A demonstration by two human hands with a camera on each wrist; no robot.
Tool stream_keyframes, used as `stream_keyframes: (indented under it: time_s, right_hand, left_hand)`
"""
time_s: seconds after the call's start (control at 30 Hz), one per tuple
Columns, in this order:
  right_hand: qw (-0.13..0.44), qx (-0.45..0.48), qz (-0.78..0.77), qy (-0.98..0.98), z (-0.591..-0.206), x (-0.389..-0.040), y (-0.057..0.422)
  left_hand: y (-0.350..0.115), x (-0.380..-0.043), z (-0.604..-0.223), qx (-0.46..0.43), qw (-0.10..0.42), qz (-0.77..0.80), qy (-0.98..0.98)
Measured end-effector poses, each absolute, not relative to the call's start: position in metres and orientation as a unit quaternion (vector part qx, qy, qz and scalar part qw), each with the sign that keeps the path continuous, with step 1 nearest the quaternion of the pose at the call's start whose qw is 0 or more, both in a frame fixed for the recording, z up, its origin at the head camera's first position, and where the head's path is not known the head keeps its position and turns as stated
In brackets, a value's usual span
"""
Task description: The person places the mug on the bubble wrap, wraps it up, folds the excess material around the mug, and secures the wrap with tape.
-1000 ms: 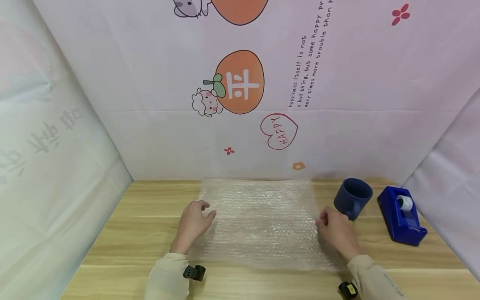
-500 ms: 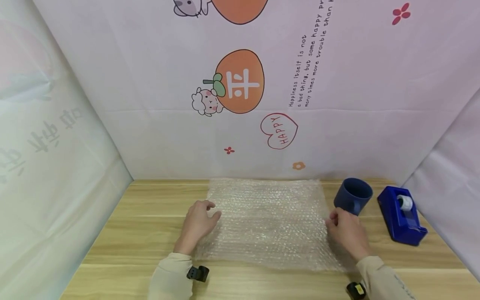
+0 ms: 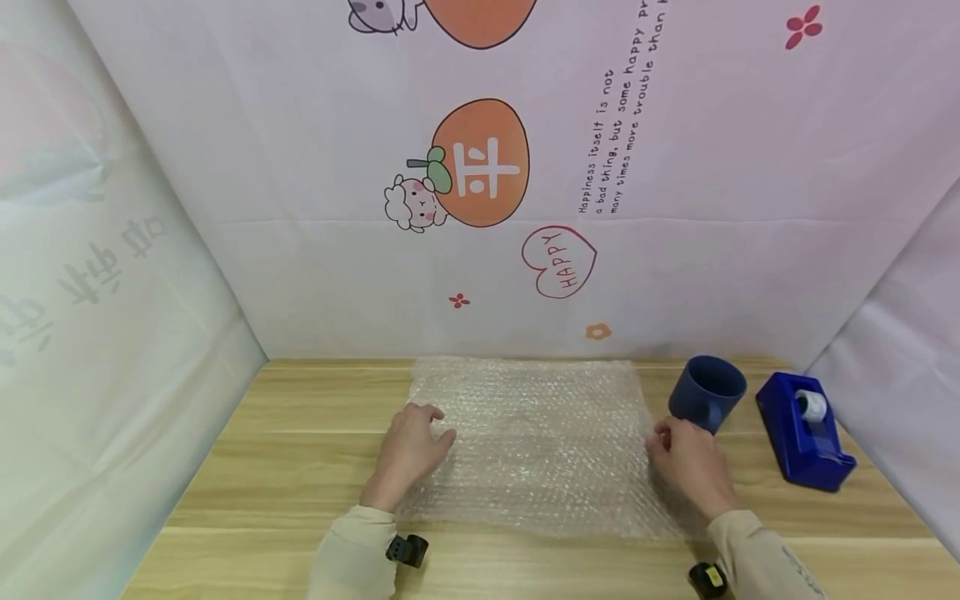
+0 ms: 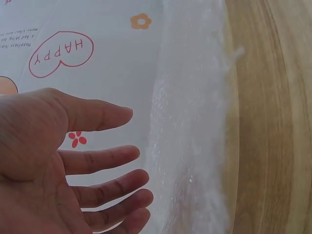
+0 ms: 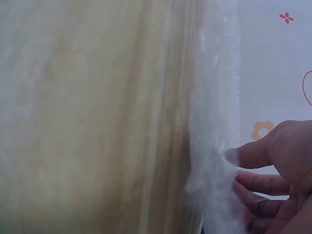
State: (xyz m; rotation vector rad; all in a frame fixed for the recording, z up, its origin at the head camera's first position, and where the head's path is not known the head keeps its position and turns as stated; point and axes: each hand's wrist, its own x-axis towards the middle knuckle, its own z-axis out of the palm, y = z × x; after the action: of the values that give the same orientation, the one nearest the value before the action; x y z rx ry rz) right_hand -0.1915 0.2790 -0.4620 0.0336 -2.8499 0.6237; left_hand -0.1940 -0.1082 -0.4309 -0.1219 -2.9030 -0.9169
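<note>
A clear sheet of bubble wrap [image 3: 532, 442] lies spread across the wooden table, its far edge by the back wall. My left hand [image 3: 411, 446] is over the sheet's left edge, thumb and fingers apart with nothing between them; the left wrist view shows the palm and loosely extended fingers [image 4: 109, 190] near the wrap. At the right edge of the sheet, my right hand [image 3: 690, 462] pinches the wrap between thumb and fingers, as the right wrist view also shows at the wrap's edge [image 5: 217, 146]. A dark blue mug [image 3: 707, 392] stands just beyond that hand, its handle partly hidden.
To the right of the mug stands a blue tape dispenser [image 3: 804, 433] with a white-cored roll. A printed white cloth [image 3: 330, 275] hangs behind the table [image 3: 247, 492], with more cloth at both sides. Each wrist carries a small black camera.
The bubble wrap has shifted right with my right hand, then slipped back a little to the left. My left hand has moved right, further over the sheet. Mug and dispenser stay put.
</note>
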Motion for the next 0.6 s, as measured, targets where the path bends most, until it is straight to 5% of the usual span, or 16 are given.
stream_keyframes:
  time_s: [0.6]
  right_hand:
    - [0.184, -0.012, 0.214, -0.959, -0.444, -0.177, 0.282]
  left_hand:
    - [-0.099, -0.189, -0.441, -0.151, 0.001, -0.183, -0.972]
